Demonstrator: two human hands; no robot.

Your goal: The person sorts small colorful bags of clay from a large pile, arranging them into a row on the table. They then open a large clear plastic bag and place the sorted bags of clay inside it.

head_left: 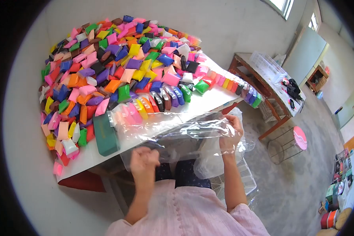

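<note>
A long clear plastic bag (185, 129) stretches between my two hands above the front edge of the white table. My right hand (231, 133) grips its right end, fingers closed on the film. Curled and a little blurred, my left hand (144, 159) pinches the bag's near left edge. Behind the film, a row of small coloured packets (159, 101) lies side by side on the table, running from pink through yellow and black to green. A dark green block (105, 135) lies to the left of the bag.
A big heap of coloured packets (118, 67) covers much of the white table (208, 100). Another packet row (234, 84) lies at its right end. Near my lap are a white plastic basket (244, 179) and a pink-topped stool (299, 137). A second table (259, 74) holds a clear bin.
</note>
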